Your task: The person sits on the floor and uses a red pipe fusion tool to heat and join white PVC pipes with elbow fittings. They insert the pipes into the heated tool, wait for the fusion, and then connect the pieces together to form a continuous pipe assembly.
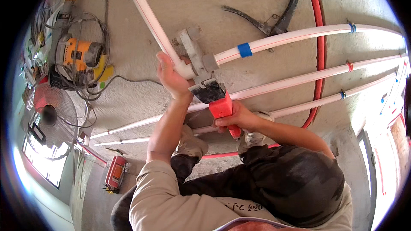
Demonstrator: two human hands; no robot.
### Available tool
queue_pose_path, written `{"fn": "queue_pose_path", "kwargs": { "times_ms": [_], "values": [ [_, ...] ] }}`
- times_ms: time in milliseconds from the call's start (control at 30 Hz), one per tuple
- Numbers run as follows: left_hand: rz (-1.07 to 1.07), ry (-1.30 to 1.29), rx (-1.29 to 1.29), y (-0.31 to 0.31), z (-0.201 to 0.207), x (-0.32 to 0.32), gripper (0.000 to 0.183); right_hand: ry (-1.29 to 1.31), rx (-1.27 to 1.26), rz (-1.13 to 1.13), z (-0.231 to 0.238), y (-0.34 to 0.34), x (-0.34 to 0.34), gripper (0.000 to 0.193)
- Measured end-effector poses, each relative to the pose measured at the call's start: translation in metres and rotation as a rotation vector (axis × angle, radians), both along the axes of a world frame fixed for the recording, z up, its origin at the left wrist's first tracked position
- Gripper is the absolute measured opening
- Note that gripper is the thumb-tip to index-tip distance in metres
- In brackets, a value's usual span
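My right hand (242,117) is closed round the red handle of a pipe welding iron (221,107), whose grey heating plate (192,51) points away from me. My left hand (174,77) is wrapped round the lower end of a white pipe (147,15) with a thin red stripe; some of its fingers are hidden behind the pipe. An elbow fitting (185,69) at that end meets the plate's left side. Against the right side, at a grey round die (210,62), sits the end of another white pipe (291,38) with blue tape round it.
More white pipes (295,80) run across the floor near my shoes, crossed by a red conduit (319,42). Black-handled pipe cutters (274,25) lie beyond. At left are an orange power tool (81,53) with tangled cables, a fan (49,115) and a red case (115,172).
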State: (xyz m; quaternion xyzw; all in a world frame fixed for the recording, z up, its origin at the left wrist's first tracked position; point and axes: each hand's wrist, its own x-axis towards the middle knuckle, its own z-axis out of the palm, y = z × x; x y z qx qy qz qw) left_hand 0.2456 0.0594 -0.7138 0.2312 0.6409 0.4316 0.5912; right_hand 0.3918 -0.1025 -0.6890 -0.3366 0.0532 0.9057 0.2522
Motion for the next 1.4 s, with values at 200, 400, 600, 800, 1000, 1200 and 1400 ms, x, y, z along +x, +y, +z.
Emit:
{"fn": "queue_pose_path", "kwargs": {
  "times_ms": [200, 400, 600, 800, 1000, 1200, 1400],
  "values": [
    [-0.090, 0.131, -0.014, 0.002, 0.005, -0.001, 0.051, -0.093, -0.026, -0.074, 0.002, 0.000, -0.013, 0.024],
    [-0.013, 0.112, -0.041, 0.000, 0.002, 0.004, 0.050, -0.186, -0.028, -0.037, 0.004, -0.001, -0.016, 0.020],
    [-0.058, 0.108, -0.051, 0.000, 0.008, 0.004, 0.050, -0.229, -0.036, -0.042, 0.007, -0.001, -0.019, 0.020],
    [0.000, 0.135, -0.155, -0.001, 0.018, 0.012, 0.050, -0.299, -0.047, -0.040, 0.011, 0.000, -0.020, 0.020],
    [0.025, 0.114, -0.079, -0.001, 0.010, 0.014, 0.049, -0.419, 0.041, 0.015, 0.017, 0.002, -0.022, 0.022],
    [0.022, 0.144, -0.082, -0.002, 0.001, 0.009, 0.049, -0.422, 0.046, -0.014, 0.015, 0.001, -0.026, 0.023],
    [0.026, 0.142, -0.057, -0.001, 0.011, 0.017, 0.053, -0.535, 0.067, 0.081, 0.021, 0.004, -0.026, 0.026]
  ]
}}
